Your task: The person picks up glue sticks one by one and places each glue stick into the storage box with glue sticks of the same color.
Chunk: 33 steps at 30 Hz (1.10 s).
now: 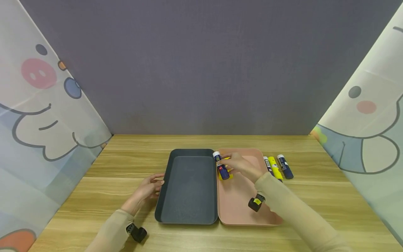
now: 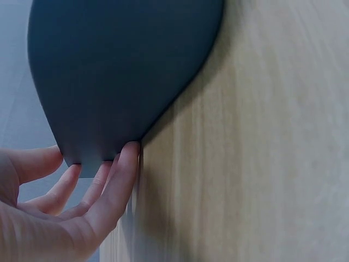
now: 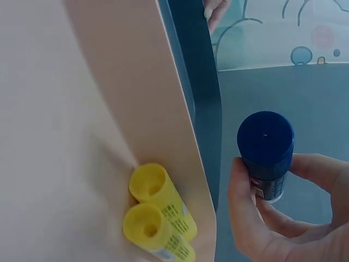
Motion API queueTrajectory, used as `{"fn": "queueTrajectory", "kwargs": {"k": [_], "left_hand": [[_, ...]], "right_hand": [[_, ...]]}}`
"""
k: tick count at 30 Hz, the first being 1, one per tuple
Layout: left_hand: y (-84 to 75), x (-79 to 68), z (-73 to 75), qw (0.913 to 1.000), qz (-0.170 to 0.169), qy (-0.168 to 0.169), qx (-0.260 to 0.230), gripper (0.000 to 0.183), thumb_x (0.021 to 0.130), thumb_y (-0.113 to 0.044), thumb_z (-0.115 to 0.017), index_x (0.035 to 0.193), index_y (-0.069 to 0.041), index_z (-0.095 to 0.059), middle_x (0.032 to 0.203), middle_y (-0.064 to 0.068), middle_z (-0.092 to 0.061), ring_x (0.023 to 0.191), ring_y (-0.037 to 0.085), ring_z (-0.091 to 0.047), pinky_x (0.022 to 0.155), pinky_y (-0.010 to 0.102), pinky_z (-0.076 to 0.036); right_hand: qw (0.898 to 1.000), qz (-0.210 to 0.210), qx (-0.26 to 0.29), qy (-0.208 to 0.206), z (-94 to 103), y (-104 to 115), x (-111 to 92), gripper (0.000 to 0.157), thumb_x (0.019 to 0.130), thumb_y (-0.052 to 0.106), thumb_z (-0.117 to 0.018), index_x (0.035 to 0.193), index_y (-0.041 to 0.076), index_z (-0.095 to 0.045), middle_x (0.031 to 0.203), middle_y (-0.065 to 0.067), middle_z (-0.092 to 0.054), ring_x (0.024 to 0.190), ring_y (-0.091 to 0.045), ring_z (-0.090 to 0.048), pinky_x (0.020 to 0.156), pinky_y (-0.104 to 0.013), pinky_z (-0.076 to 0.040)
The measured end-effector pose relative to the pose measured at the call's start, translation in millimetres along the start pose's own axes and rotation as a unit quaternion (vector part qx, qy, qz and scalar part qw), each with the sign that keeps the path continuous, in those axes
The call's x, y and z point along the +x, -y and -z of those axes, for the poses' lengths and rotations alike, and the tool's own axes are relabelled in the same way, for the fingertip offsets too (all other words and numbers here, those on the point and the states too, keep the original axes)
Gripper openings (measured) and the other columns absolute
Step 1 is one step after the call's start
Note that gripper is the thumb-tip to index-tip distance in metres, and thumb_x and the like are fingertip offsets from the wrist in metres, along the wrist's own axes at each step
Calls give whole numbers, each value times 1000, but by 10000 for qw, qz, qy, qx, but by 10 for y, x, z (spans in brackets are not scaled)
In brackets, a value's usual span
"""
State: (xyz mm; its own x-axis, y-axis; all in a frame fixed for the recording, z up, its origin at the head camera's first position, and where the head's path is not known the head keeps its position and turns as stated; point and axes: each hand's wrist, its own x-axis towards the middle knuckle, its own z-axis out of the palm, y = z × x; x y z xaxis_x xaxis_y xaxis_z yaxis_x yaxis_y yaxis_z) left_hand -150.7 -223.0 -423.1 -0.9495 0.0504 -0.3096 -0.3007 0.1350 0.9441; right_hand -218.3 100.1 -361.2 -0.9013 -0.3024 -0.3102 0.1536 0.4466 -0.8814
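Observation:
My right hand (image 1: 237, 163) holds a dark blue glue stick (image 3: 265, 139) between thumb and fingers. In the head view this glue stick (image 1: 223, 172) shows its white end at the top, above the tray edges, with a finger hiding its middle. Below it, two yellow glue sticks (image 3: 148, 221) lie side by side against the wall of a pink tray (image 1: 237, 206). On the other side, my left hand (image 1: 146, 189) touches the outer left wall of a dark grey tray (image 1: 192, 189) with its fingertips. That tray holds nothing.
The trays stand side by side on a wooden table (image 1: 126, 154). Right of the pink tray lie a blue-and-white stick (image 1: 268, 163), a yellow glue stick (image 1: 275, 167) and a dark blue glue stick (image 1: 285, 167). A grey panel (image 1: 201, 70) rises behind the table.

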Motion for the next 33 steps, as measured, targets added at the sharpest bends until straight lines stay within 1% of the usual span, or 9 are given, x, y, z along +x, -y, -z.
{"fn": "queueTrajectory", "kwargs": {"k": [3,7,10,12,15,20,25,29,33], "left_hand": [[-3,-1,3,10000,-15,15,7,43,90,-6,-46,130,5,-34,107,19,-52,67,15,-59,60,34,-48],[3,8,7,10000,6,5,12,43,90,-6,-46,130,5,-34,107,18,-53,67,15,-59,61,34,-48],[3,6,9,10000,-10,39,14,44,90,-6,-46,130,5,-33,108,19,-52,67,15,-59,61,34,-47],[-3,-3,7,10000,-15,55,-9,44,90,-6,-46,131,6,-32,109,20,-52,67,15,-59,60,34,-47],[-10,-8,8,10000,-20,73,-36,45,90,-6,-46,131,6,-31,109,20,-52,67,15,-59,61,35,-47],[1,2,17,9999,-54,120,-46,46,90,-7,-47,131,6,-31,108,20,-52,70,17,-61,62,36,-48],[18,18,18,10000,-25,81,-4,44,90,-6,-47,130,5,-34,107,19,-53,71,18,-61,63,36,-49],[24,17,9,10000,-16,56,25,43,90,-6,-46,130,5,-34,106,19,-53,71,17,-61,63,36,-49],[28,23,10,10000,-11,46,30,43,90,-6,-47,130,5,-34,106,18,-53,72,17,-61,62,35,-49]], "right_hand": [[9998,-166,47,-55,-62,21,44,46,82,19,-60,120,-3,-49,118,-15,-51,87,-23,-54,76,-40,-47],[9991,-405,123,-98,-134,53,103,48,82,15,-60,124,-5,-45,117,-20,-51,90,-26,-55,76,-41,-48],[9983,-493,296,-72,-182,79,134,50,82,13,-59,125,-6,-43,114,-20,-53,85,-24,-54,75,-40,-48],[9976,-548,412,-32,-211,96,153,50,83,13,-59,126,-6,-41,115,-21,-52,87,-24,-54,74,-40,-48],[9977,-526,434,-16,-257,114,194,51,82,14,-60,125,-6,-42,115,-19,-51,82,-21,-53,75,-40,-48],[9973,-530,508,-12,-324,133,281,47,81,14,-62,122,-4,-47,108,-17,-53,83,-22,-55,73,-40,-49],[9963,-560,645,44,-397,165,354,41,82,14,-60,117,-5,-51,109,-23,-53,87,-28,-56,73,-40,-49],[9950,-672,734,33,-457,176,414,40,81,15,-62,115,-4,-52,107,-23,-54,81,-26,-57,70,-38,-50],[9963,-623,565,155,-511,200,448,42,82,17,-61,116,-6,-51,104,-21,-55,78,-25,-56,69,-36,-50]]}}
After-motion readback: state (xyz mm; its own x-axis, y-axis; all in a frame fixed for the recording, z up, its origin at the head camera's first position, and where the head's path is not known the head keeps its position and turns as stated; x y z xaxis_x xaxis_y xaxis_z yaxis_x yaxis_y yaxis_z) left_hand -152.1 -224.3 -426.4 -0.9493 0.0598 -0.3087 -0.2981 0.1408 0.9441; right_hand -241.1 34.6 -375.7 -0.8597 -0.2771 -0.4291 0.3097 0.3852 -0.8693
